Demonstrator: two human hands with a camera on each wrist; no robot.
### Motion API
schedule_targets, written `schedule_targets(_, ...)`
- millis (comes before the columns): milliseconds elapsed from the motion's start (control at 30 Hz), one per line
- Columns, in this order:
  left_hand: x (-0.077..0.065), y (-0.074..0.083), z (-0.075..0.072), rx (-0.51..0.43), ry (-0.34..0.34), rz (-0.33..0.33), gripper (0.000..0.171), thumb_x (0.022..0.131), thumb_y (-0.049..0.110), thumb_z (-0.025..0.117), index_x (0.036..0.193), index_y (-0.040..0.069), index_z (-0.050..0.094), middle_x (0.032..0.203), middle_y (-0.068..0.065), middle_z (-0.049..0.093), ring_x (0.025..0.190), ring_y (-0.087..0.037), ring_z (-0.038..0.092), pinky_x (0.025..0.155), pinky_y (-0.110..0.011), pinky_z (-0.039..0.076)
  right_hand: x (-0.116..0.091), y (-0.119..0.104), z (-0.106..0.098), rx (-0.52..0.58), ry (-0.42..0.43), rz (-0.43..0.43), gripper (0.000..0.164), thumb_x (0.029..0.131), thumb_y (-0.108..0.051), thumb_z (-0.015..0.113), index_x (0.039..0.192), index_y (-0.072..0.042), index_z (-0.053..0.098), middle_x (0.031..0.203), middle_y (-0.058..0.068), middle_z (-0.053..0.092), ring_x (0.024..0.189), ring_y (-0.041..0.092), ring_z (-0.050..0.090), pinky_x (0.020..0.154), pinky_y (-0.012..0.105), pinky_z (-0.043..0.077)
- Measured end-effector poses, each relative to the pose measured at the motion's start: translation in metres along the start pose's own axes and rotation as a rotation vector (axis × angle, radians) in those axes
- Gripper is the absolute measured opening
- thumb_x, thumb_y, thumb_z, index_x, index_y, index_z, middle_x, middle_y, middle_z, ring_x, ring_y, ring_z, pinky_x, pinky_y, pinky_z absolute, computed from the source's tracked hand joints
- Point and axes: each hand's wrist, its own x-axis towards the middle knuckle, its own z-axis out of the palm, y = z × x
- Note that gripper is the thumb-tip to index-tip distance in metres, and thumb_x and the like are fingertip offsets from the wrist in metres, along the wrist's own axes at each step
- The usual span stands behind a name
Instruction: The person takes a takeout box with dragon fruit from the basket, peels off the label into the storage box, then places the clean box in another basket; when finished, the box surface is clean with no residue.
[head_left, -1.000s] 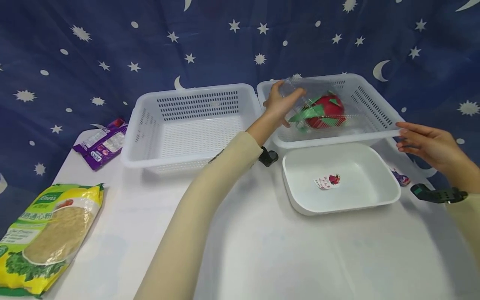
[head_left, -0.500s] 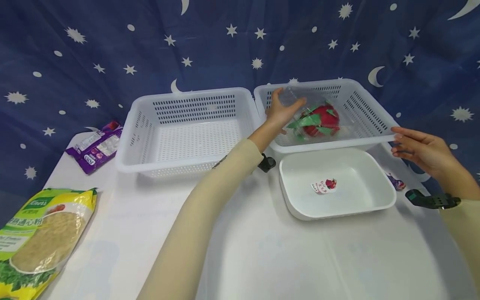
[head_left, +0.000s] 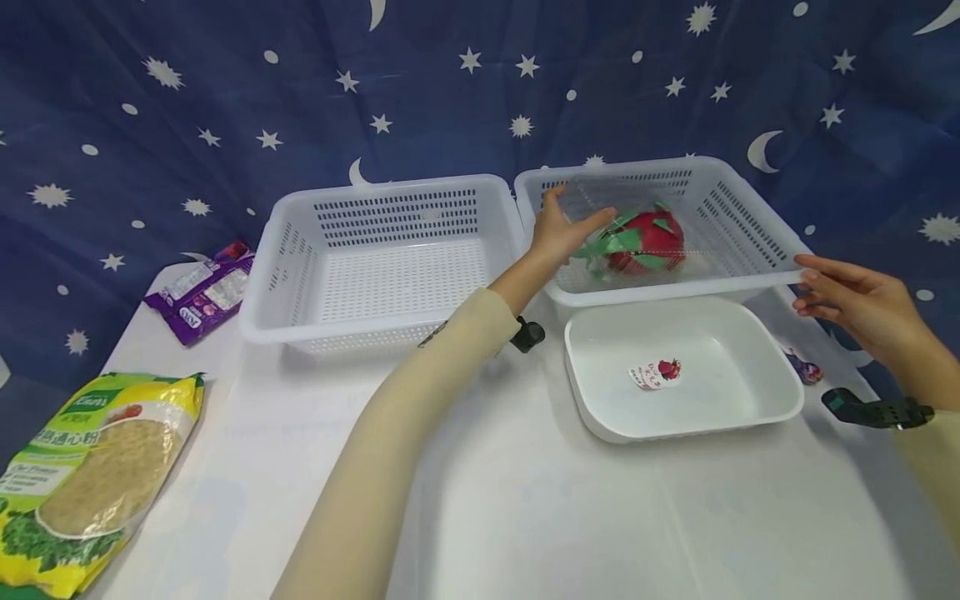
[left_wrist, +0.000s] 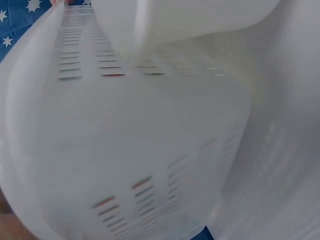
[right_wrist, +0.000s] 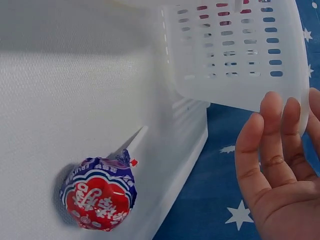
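My left hand (head_left: 557, 237) grips a clear plastic box (head_left: 588, 192) at its left end, inside the right-hand white slotted basket (head_left: 750, 204). A red dragon fruit (head_left: 651, 237) with green tips shows through the clear plastic; whether it lies in or under the box I cannot tell. At the basket's front right corner, my right hand (head_left: 866, 312) pinches the rim, thumb on one side and fingers on the other in the right wrist view. The left wrist view shows the basket's outer wall (left_wrist: 125, 130) but hides the left hand's grip.
A white tray (head_left: 720, 379) with a dragon fruit label stands before the basket. Beside it lies a wrapped lollipop (right_wrist: 100, 192). Left are another slotted basket (head_left: 397, 283), purple candy packets (head_left: 206, 296) and a yellow-green pasta bag (head_left: 112, 467). A starry curtain (head_left: 450, 92) hangs behind.
My left hand and the clear box have sunk slightly lower into the basket. The right hand stays at the basket's corner. The head view has shifted a little.
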Motion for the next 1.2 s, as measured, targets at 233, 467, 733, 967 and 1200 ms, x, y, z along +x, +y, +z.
schedule_targets(233, 0.004, -0.002, -0.006, -0.001, -0.149, -0.105, 0.100, 0.081, 0.017, 0.079, 0.157, 0.013, 0.014, 0.159, -0.011, 0.024, 0.133, -0.029, 0.046, 0.096, -0.033, 0.051, -0.001, 0.002, 0.003, 0.009, 0.009, 0.011, 0.047, 0.093, -0.030, 0.062, 0.139, -0.024, 0.056, 0.092, -0.020, 0.066, 0.072, 0.001, 0.065, 0.065, 0.012, 0.054)
schedule_targets(467, 0.006, -0.002, -0.010, 0.035, -0.226, -0.152, 0.100, 0.078, 0.000, 0.078, 0.157, 0.011, 0.017, 0.161, -0.009, 0.021, 0.136, -0.029, 0.042, 0.100, -0.035, 0.049, 0.003, 0.005, 0.006, 0.067, -0.023, 0.001, 0.044, 0.094, -0.027, 0.063, 0.137, -0.024, 0.058, 0.093, -0.018, 0.068, 0.072, 0.003, 0.066, 0.065, 0.013, 0.054)
schedule_targets(733, -0.001, -0.001, -0.019, 0.107, -0.287, -0.087, 0.092, 0.081, 0.006, 0.076, 0.155, 0.007, 0.022, 0.160, -0.011, 0.024, 0.146, -0.024, 0.026, 0.114, -0.033, 0.033, 0.013, 0.007, 0.006, 0.209, -0.036, -0.020, 0.028, 0.093, -0.019, 0.065, 0.120, -0.026, 0.069, 0.085, -0.010, 0.068, 0.068, 0.005, 0.065, 0.060, 0.015, 0.055)
schedule_targets(967, -0.021, 0.001, -0.036, 0.129, -0.333, 0.006, 0.087, 0.084, 0.012, 0.075, 0.155, 0.011, 0.025, 0.155, -0.013, 0.033, 0.139, -0.026, 0.039, 0.105, -0.028, 0.043, 0.012, -0.001, 0.010, -0.117, 0.109, -0.019, 0.034, 0.093, -0.029, 0.064, 0.126, -0.025, 0.067, 0.091, -0.030, 0.062, 0.070, -0.003, 0.058, 0.064, 0.006, 0.049)
schedule_targets(1200, -0.048, 0.006, -0.066, 0.051, -0.322, 0.098, 0.059, 0.094, 0.014, 0.063, 0.148, 0.011, 0.040, 0.142, -0.014, 0.050, 0.125, -0.024, 0.055, 0.097, -0.034, 0.050, 0.015, -0.030, 0.016, -0.031, 0.165, -0.277, 0.025, 0.096, -0.011, 0.060, 0.118, -0.013, 0.071, 0.082, -0.016, 0.066, 0.062, 0.000, 0.057, 0.064, 0.005, 0.048)
